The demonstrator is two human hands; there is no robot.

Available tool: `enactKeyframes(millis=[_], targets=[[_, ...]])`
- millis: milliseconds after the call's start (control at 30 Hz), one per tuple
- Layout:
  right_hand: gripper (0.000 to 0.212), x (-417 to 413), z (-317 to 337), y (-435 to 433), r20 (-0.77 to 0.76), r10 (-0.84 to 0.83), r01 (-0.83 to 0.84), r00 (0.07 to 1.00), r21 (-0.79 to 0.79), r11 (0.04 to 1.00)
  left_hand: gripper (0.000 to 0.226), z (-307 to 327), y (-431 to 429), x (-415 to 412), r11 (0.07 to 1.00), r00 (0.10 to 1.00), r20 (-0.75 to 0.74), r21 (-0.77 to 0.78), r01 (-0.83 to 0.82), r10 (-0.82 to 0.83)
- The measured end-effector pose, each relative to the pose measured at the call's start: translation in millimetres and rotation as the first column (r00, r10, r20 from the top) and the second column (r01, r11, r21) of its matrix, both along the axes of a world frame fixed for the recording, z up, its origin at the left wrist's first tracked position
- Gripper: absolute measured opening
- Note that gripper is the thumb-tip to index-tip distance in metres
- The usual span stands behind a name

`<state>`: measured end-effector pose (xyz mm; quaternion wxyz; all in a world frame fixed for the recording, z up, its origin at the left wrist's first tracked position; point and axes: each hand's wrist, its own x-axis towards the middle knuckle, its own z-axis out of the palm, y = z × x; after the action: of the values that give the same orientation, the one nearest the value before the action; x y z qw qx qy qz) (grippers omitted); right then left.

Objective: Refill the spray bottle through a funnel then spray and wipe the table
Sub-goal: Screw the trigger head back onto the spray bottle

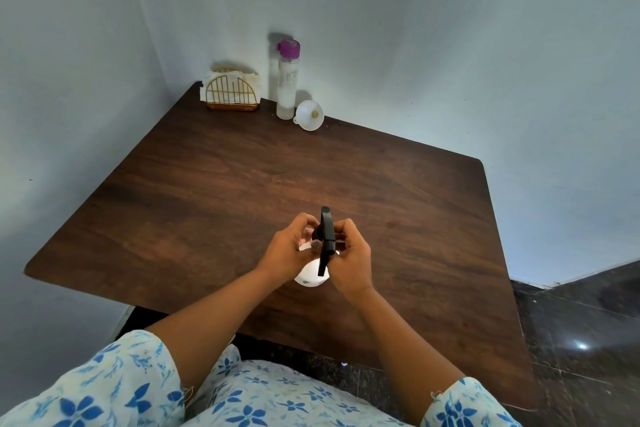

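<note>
As both hands curl round the top of the spray bottle (310, 277), the step looks like twisting the black spray head (327, 236) at its collar; off or on, cannot tell. The left hand (284, 250) grips the neck and shoulder of the white body. The right hand (349, 253) wraps round the head from the right. The bottle stands upright on the table (225, 184), near side, roughly centre. To do it well, the left hand should pin the body so it neither spins nor tips. The right should turn only the collar, not the trigger. The funnel (309, 114) lies tipped at the far edge, just beside a tall purple-capped bottle (287, 87). A napkin holder (232, 95) sits left of that. All are well apart from the hands.
</note>
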<state>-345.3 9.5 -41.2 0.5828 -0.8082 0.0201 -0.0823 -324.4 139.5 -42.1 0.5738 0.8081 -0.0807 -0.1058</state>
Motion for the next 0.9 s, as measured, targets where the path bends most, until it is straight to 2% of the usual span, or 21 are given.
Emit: enactKeyframes(millis=[67,300,467,567,767,900], targets=[[0.017,1,2,-4,-0.009,0.035,-0.035,0.999,0.002,0.999,0.027,-1,0,0,1.0,1.0,0.007,0.024,0.01,-0.01],[0.027,1,2,3,-0.017,-0.041,0.04,0.999,-0.051,0.998,0.035,-3,2,-2,1.0,0.999,0.045,0.006,0.028,-0.028],[0.042,2,5,-10,-0.05,0.099,-0.101,0.994,-0.045,0.994,0.032,0,2,-2,0.999,0.999,0.016,-0.011,0.035,-0.035],[0.036,0,8,-14,0.007,0.134,-0.134,0.991,-0.048,0.99,0.032,-2,1,-2,1.0,0.999,0.02,0.014,0.028,-0.028],[0.026,3,3,-6,0.012,0.005,-0.004,1.0,-0.076,0.997,0.03,-2,-1,-5,0.997,0.999,0.046,0.072,-0.011,0.008],[0.03,5,0,4,-0.018,-0.069,0.068,0.997,-0.051,0.996,0.029,-2,0,-4,0.998,0.998,0.07,0.06,0.002,-0.006]])
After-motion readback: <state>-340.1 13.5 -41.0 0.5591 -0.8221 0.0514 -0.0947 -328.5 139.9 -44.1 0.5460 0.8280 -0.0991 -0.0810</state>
